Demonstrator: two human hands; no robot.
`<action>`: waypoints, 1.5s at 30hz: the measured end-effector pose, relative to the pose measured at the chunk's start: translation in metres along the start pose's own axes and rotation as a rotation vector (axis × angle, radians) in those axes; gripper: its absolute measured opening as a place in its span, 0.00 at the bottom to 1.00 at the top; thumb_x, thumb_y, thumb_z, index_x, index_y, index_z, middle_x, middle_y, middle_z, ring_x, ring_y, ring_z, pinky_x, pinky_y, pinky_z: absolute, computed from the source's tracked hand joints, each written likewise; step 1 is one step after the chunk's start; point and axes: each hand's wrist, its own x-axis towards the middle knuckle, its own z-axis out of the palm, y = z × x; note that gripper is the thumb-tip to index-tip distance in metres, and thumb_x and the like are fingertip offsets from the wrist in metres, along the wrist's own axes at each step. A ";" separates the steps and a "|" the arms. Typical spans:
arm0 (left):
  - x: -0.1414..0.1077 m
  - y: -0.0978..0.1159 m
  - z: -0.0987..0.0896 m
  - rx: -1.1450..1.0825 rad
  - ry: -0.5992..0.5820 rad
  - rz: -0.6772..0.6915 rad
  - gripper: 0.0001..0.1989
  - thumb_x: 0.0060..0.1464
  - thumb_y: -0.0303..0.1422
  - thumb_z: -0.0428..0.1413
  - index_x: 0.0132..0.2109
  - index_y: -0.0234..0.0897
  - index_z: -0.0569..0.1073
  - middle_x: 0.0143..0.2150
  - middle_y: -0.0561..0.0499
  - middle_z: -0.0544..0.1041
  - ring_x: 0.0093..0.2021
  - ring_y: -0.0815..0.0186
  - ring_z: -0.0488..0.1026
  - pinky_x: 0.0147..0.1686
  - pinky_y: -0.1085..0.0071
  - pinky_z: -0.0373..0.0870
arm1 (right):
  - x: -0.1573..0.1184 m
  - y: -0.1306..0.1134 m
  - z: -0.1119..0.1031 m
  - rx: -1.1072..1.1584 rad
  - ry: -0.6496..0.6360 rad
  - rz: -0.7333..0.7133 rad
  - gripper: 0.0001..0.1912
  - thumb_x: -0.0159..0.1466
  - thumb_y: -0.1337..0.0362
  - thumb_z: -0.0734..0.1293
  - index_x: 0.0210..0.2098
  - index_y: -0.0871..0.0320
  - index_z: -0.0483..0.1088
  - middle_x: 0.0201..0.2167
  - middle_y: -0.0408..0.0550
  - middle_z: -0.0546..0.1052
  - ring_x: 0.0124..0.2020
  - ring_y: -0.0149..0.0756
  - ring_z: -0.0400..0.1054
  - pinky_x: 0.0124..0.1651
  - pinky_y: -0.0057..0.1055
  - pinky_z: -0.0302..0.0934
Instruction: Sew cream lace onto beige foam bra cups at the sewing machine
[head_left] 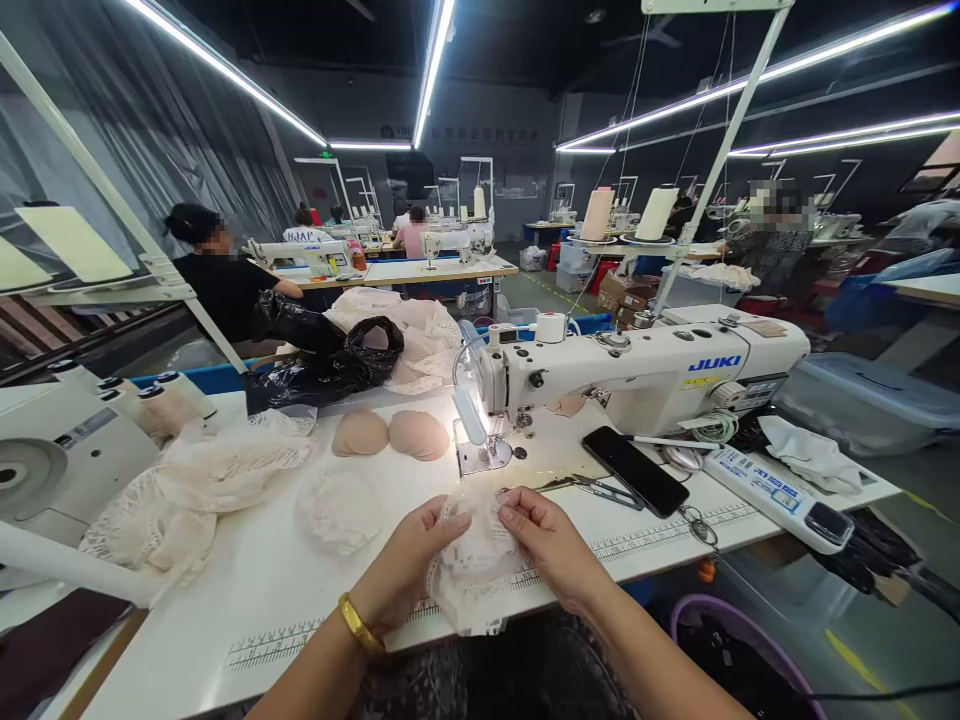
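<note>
A piece of white lace fabric [480, 560] hangs between my two hands, over the table's front edge. My left hand [420, 550], with a gold bangle at the wrist, pinches its left side. On its right side, the thumb and fingers of my right hand [544, 540] are closed on the same lace. Just beyond my hands is the lit needle area of a white sewing machine [637, 370]. Two stacks of beige oval pads, a left stack [360, 433] and a right stack [420, 436], lie left of the needle. Nearer me lies another white lace piece [341, 510].
Right of my hands lie thread snips [600, 490], a black phone [634, 470] and a white boxed device [780, 495]. Cream lace fabric [217, 480] is heaped at left. A black plastic bag [330, 360] sits behind. Several people work at other machines farther back.
</note>
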 end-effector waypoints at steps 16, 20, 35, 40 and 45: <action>-0.004 -0.019 0.006 0.067 0.287 0.235 0.24 0.45 0.49 0.68 0.34 0.40 0.64 0.30 0.57 0.73 0.30 0.66 0.72 0.33 0.69 0.72 | -0.001 0.002 0.014 -0.259 0.218 -0.113 0.21 0.64 0.43 0.68 0.32 0.55 0.69 0.24 0.40 0.69 0.26 0.33 0.59 0.31 0.31 0.55; 0.004 0.016 -0.043 0.969 0.342 0.325 0.20 0.56 0.52 0.58 0.38 0.39 0.66 0.34 0.52 0.75 0.34 0.60 0.74 0.35 0.65 0.72 | 0.025 -0.004 -0.001 -0.304 0.146 -0.046 0.20 0.62 0.44 0.70 0.31 0.55 0.68 0.22 0.40 0.71 0.24 0.33 0.61 0.28 0.29 0.54; 0.067 0.083 -0.166 1.963 0.391 0.385 0.13 0.60 0.26 0.48 0.42 0.35 0.78 0.50 0.35 0.81 0.55 0.48 0.76 0.58 0.53 0.66 | 0.040 0.000 -0.020 -0.462 0.055 0.025 0.16 0.67 0.49 0.64 0.33 0.53 0.68 0.25 0.40 0.72 0.26 0.34 0.62 0.29 0.30 0.57; 0.070 0.090 -0.163 2.038 0.405 0.383 0.12 0.60 0.25 0.48 0.36 0.36 0.76 0.41 0.36 0.80 0.47 0.48 0.76 0.51 0.54 0.68 | 0.040 0.003 -0.021 -0.494 0.048 0.011 0.16 0.68 0.49 0.63 0.32 0.53 0.68 0.25 0.41 0.72 0.26 0.34 0.62 0.30 0.30 0.58; 0.070 0.093 -0.158 2.060 0.418 0.412 0.12 0.59 0.24 0.47 0.38 0.35 0.75 0.43 0.36 0.79 0.47 0.48 0.74 0.53 0.54 0.66 | 0.037 -0.002 -0.017 -0.511 0.053 0.012 0.14 0.67 0.51 0.64 0.32 0.53 0.68 0.24 0.40 0.72 0.25 0.34 0.61 0.30 0.30 0.57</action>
